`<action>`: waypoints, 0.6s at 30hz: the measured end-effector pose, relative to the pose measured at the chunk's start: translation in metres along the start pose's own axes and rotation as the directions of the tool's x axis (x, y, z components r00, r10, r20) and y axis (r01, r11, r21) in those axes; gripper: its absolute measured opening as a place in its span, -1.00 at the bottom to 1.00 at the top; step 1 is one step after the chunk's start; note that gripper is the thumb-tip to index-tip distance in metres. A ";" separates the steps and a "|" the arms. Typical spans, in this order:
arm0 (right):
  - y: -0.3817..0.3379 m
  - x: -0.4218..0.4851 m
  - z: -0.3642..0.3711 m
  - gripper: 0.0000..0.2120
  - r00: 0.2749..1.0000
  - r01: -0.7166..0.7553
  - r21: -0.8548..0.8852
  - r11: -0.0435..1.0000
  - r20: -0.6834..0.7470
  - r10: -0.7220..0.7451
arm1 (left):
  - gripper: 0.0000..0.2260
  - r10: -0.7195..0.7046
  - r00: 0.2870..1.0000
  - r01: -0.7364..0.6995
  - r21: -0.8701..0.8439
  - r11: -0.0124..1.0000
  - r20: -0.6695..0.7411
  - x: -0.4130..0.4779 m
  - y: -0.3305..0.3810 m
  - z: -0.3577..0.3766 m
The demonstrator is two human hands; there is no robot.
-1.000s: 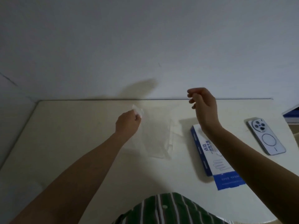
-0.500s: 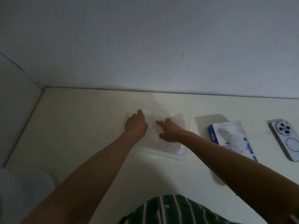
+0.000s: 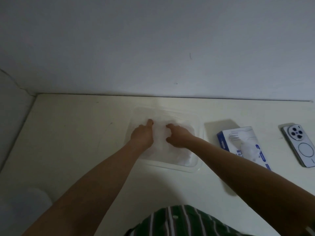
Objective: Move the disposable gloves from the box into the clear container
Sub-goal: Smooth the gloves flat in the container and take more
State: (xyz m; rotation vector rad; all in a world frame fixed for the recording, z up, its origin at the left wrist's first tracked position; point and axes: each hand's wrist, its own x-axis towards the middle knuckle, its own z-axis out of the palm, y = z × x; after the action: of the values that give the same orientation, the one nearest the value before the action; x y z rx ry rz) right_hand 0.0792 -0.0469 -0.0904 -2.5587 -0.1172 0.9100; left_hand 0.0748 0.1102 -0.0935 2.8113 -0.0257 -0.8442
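A clear shallow container (image 3: 196,168) sits on the cream table, near the back wall. Thin translucent disposable gloves (image 3: 172,154) lie crumpled inside it. My left hand (image 3: 142,134) and my right hand (image 3: 178,137) are both down in the container, pressing on the gloves with fingers pointing away from me. Whether the fingers pinch the plastic I cannot tell. The blue and white glove box (image 3: 242,145) lies flat to the right of the container, with a glove poking out of its opening.
A phone (image 3: 300,144) lies face down at the right edge of the table. The wall runs right behind the container. A green striped shirt (image 3: 179,222) shows at the bottom. The table (image 3: 76,142) stretches bare to the left.
One second ago both hands were raised, the left holding up a glove. They dropped into the container and now press the glove flat. The camera tilted and shifted right.
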 end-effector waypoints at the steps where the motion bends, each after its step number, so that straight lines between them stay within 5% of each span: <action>1: -0.002 -0.002 -0.001 -0.50 0.997 0.014 -0.001 1.000 -0.082 -0.014 | -0.36 0.001 1.000 -0.002 0.032 0.999 0.027 0.000 0.001 0.001; 3: -0.009 -0.008 -0.004 -0.67 0.975 0.106 0.033 0.994 -0.198 -0.098 | -0.36 -0.005 0.999 0.003 0.056 0.998 0.041 0.000 0.002 0.002; 5: -0.013 -0.012 -0.002 -0.76 0.970 0.198 0.020 0.980 -0.148 -0.193 | -0.45 -0.024 1.000 0.023 0.051 0.998 0.007 0.001 0.002 0.003; 9: -0.013 -0.017 0.008 -0.72 0.939 0.197 -0.309 0.930 0.331 -0.089 | -0.44 -0.048 0.999 0.048 0.031 0.998 -0.007 0.003 0.003 0.005; 11: -0.011 -0.020 0.008 -0.70 0.891 0.228 -0.389 0.892 0.453 -0.030 | -0.42 -0.060 0.998 0.060 -0.002 0.998 0.013 0.004 0.004 0.008; 14: -0.015 -0.019 0.004 -0.73 0.940 0.217 -0.327 0.920 0.323 -0.107 | -0.43 -0.054 0.999 0.054 -0.038 0.998 -0.004 0.005 0.001 0.011; 18: -0.021 -0.011 -0.008 -0.65 0.989 0.094 -0.023 0.995 0.116 -0.091 | -0.26 -0.020 0.999 0.021 -0.020 1.000 0.046 0.002 -0.001 0.011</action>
State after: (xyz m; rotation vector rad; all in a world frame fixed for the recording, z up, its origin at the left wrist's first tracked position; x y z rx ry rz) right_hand 0.0768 -0.0328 -0.0697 -2.5036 -0.2824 1.0257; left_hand 0.0706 0.1092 -0.1039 2.7781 0.0045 -0.9077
